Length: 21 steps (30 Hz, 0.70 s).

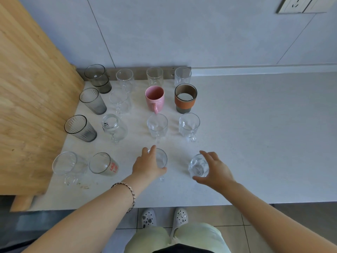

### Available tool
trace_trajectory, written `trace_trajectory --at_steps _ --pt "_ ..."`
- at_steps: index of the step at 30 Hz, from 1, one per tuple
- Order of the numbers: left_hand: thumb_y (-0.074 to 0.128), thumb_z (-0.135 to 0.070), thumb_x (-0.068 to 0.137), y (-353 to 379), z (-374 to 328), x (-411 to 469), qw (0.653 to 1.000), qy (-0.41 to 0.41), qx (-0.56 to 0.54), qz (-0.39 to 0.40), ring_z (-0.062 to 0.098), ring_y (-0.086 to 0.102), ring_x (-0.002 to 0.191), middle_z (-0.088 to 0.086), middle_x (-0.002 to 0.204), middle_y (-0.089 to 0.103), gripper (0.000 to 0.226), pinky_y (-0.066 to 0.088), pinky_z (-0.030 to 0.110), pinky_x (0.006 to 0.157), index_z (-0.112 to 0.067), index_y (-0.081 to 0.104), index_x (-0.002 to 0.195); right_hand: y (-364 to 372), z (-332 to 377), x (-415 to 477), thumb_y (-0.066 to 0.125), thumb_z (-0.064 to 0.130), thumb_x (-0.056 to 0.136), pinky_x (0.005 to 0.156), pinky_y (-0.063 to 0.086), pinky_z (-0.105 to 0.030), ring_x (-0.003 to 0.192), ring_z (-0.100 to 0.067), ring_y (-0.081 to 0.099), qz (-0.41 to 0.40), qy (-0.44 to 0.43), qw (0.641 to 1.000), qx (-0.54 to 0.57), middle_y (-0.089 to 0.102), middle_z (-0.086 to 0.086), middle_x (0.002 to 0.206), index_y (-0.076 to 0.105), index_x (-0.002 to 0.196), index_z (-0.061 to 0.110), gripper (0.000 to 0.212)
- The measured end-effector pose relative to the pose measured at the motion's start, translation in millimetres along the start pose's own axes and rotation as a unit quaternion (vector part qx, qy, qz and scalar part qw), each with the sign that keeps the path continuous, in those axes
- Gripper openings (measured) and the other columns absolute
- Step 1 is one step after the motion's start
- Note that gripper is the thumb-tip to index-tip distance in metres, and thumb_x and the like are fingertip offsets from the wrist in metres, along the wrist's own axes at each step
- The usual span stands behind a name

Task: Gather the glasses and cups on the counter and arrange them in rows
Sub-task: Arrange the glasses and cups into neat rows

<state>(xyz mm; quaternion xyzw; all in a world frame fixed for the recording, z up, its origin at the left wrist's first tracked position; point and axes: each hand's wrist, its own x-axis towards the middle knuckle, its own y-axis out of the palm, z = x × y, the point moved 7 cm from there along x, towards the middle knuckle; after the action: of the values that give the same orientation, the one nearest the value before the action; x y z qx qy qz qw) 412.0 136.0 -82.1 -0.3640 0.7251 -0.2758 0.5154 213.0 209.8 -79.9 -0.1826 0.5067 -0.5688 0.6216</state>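
Glasses and cups stand in rows on the white counter (264, 136). Grey tumblers (93, 100) fill the left column. Further right are clear mugs (157, 126), a pink mug (155, 98) and an orange-banded cup (185, 97). The front row starts with a clear mug (68, 165) and a red-printed glass (103, 163). My left hand (148, 166) wraps a clear handled glass (162, 158) in that row. To its right, my right hand (216, 169) cups a small clear glass (198, 167), thumb and fingers around its sides. Both glasses rest on the counter.
A large wooden board (27, 106) leans along the left side, close to the grey tumblers. A tiled wall with a socket (300, 5) rises behind. The counter's front edge (182, 205) runs just below my forearms. Bare counter stretches to the right of the rows.
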Motion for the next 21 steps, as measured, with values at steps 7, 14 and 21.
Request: trace_trajectory --at_steps 7,14,21 --pt "0.066 -0.044 0.08 -1 4 1 1.0 0.028 0.008 -0.006 0.031 0.048 0.123 0.007 0.143 0.031 0.086 0.046 0.034 0.092 -0.025 0.017 0.148 16 26 25 0.073 0.036 0.076 0.089 0.05 -0.036 0.12 -0.032 0.053 -0.056 0.107 0.988 0.1 0.034 -0.011 0.141 0.022 0.142 0.009 0.088" --pt "0.069 -0.037 0.08 -2 5 5 0.999 0.042 -0.023 0.006 0.028 0.045 0.124 0.005 0.143 0.031 0.088 0.047 0.034 0.097 -0.027 0.017 0.15 18 18 21 0.071 0.038 0.078 0.087 0.051 -0.037 0.118 -0.034 0.055 -0.057 0.137 0.985 0.087 0.035 -0.012 0.139 0.021 0.142 0.007 0.087" --pt "0.068 -0.037 0.08 -4 2 4 0.999 0.042 -0.019 -0.003 0.03 0.046 0.123 0.006 0.144 0.031 0.088 0.046 0.034 0.098 -0.027 0.016 0.15 15 24 23 0.07 0.041 0.078 0.09 0.052 -0.037 0.118 -0.033 0.054 -0.055 0.139 0.986 0.069 0.035 -0.013 0.139 0.021 0.141 0.005 0.088"
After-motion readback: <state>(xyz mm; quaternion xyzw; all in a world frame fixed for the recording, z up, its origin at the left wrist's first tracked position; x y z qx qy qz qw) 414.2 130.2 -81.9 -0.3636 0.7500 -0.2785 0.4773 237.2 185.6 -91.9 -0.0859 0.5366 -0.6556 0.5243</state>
